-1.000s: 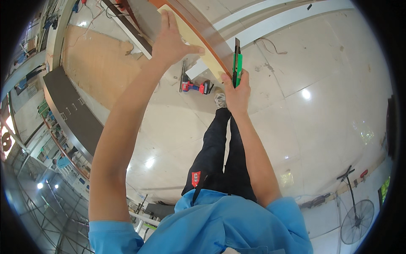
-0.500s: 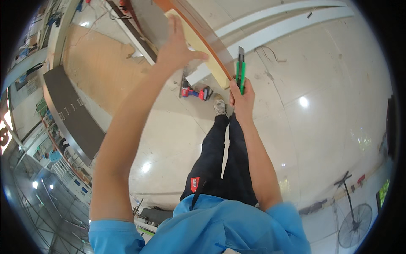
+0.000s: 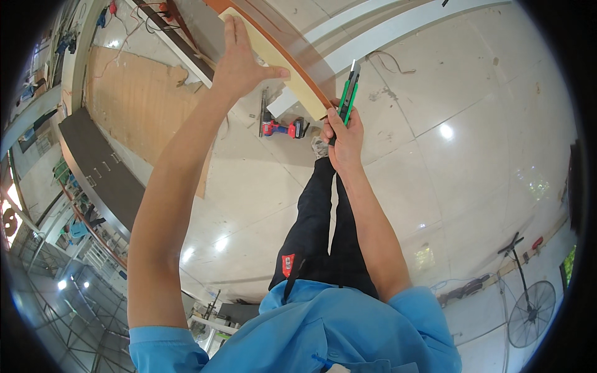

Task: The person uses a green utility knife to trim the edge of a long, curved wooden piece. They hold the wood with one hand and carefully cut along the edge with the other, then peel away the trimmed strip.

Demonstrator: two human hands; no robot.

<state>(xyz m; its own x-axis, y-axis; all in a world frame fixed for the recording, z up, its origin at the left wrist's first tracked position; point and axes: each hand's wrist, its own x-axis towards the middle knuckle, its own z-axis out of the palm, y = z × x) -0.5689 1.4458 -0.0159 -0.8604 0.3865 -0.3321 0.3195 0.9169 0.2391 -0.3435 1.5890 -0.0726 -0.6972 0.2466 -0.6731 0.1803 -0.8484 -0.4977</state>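
Observation:
A long board [image 3: 298, 53] with an orange face strip and a pale cream edge slants across the top middle. My left hand [image 3: 239, 69] lies along its cream edge [image 3: 305, 93], fingers straight and thumb spread apart. At the board's near end is my right hand [image 3: 346, 138], closed round a green and black utility knife [image 3: 350, 93]. The knife points away from me, its metal tip up and slightly right. The right thumb and fingertips are close to the board's corner; whether they grip it I cannot tell.
A red and blue cordless drill [image 3: 285, 128] lies on the tiled floor near my shoe. White strips [image 3: 373, 43] lie beyond the board. At left are a brown sheet [image 3: 134, 99] and a dark panel with handles [image 3: 102, 165]. A fan [image 3: 530, 314] stands at lower right.
The whole view has shifted a little. The knife has tilted, its lower end swinging left toward the board's end. My left hand stays along the cream edge.

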